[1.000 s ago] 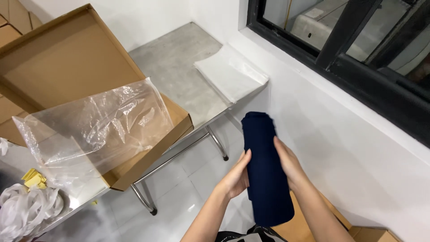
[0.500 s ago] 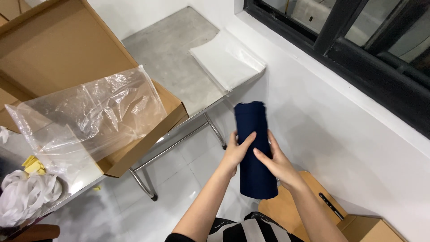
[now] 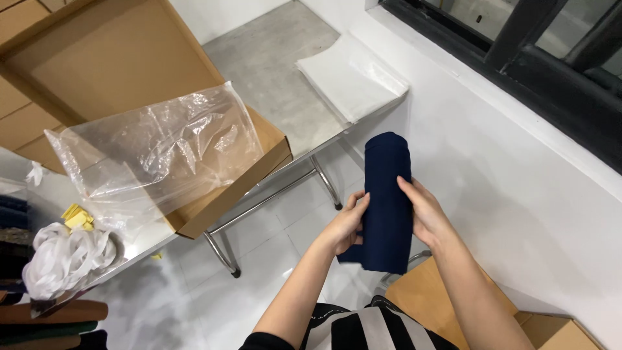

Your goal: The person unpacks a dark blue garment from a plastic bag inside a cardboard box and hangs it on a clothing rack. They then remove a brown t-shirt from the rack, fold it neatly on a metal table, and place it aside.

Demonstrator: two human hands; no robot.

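Note:
A rolled dark navy cloth (image 3: 387, 194) is held upright in the air in front of me, off the table's right end. My left hand (image 3: 346, 225) grips its left side near the lower half, fingers curled onto the fabric. My right hand (image 3: 422, 211) wraps the right side, thumb across the front. To the left, a clear plastic bag (image 3: 159, 152) lies spread over a flat cardboard box (image 3: 214, 201) on the metal table (image 3: 272, 71).
A stack of white plastic bags (image 3: 353, 78) lies at the table's far right end. A crumpled white bundle (image 3: 61, 256) and yellow pieces (image 3: 78, 217) sit at the near left. Cardboard boxes (image 3: 447, 304) stand on the floor by my right arm. A white wall with a dark window frame (image 3: 518, 58) runs along the right.
Both hands shifted along the navy roll, the right hand coming round onto its front. The view drew closer and swung slightly left.

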